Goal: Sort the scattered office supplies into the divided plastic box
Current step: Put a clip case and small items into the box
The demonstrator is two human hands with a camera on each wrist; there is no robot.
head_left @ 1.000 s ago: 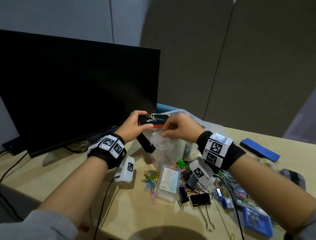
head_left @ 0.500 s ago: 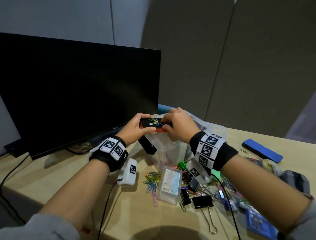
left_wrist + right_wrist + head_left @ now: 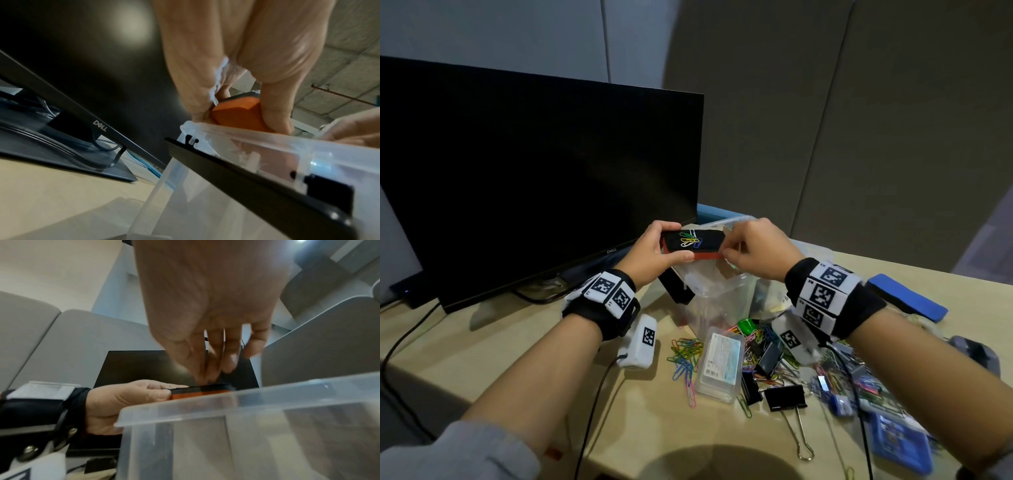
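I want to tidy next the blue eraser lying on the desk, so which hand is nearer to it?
Right. The right hand is up at the red-and-black eraser, with the blue eraser off to its right; the left hand grips the far side.

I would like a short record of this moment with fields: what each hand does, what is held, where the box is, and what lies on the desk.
left hand: grips the left end of the magnetic eraser
right hand: pinches the eraser's right end
eraser: black face up, orange base, paper clips clinging on top, held above the box
plastic box: clear, on the desk beside the monitor
desk: loose colored clips, binder clips, blue eraser
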